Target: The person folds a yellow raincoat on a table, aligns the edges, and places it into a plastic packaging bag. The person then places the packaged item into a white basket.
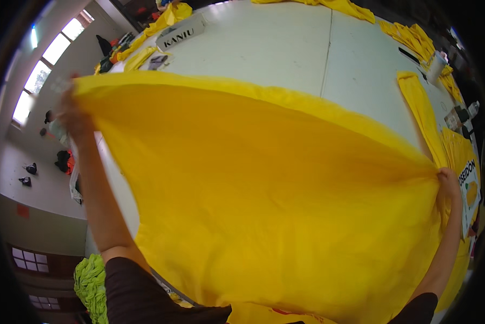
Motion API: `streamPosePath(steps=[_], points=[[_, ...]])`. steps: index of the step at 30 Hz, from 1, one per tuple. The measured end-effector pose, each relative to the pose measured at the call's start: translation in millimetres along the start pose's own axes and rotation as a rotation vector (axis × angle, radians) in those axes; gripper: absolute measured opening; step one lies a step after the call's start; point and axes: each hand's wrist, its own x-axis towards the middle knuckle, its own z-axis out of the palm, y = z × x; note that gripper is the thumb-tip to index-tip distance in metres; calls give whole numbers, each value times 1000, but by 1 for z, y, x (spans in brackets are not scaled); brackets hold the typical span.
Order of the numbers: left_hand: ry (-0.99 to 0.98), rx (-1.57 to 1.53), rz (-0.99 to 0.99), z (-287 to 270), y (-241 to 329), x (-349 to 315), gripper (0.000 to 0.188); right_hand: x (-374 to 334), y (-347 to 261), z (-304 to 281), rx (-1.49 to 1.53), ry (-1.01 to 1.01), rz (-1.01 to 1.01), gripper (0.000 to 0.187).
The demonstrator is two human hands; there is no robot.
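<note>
Yellow, broad fabric sheet [285, 216] hangs gripped by left hand [76, 113] and right hand [449, 183]; from here I'd tension its edge evenly.

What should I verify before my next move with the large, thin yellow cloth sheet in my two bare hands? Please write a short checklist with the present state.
1. Right hand grips the large, thin yellow cloth sheet: ok, at its right edge.
2. Left hand holds the upper left corner: ok, though its fingers are blurred.
3. Sheet smooth by the right hand: not ok, creases gather there.
4. Long, pale box with dark lettering apart from the sheet: ok, it stands beyond the far edge.
5. Smooth white tabletop under the sheet free of objects: cannot tell, the sheet hides it.
6. Narrow yellow cloth strip apart from the sheet: cannot tell, they overlap in view.
</note>
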Motion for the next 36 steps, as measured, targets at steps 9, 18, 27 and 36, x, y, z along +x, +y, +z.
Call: streamPosePath(steps=[9, 18, 27, 36], points=[[-405, -217, -908, 107, -13, 48, 54, 37, -50, 39, -247, 244, 142, 14], [-732, 189, -941, 241, -14, -119, 61, 0, -254, 171, -213, 195, -197, 60], [-661, -675, -450, 159, 201, -149, 30, 30, -288, 222, -407, 98, 230, 74], [-1089, -291, -357, 72, 224, -267, 66, -41, -192, 144, -403, 51, 485, 68]])
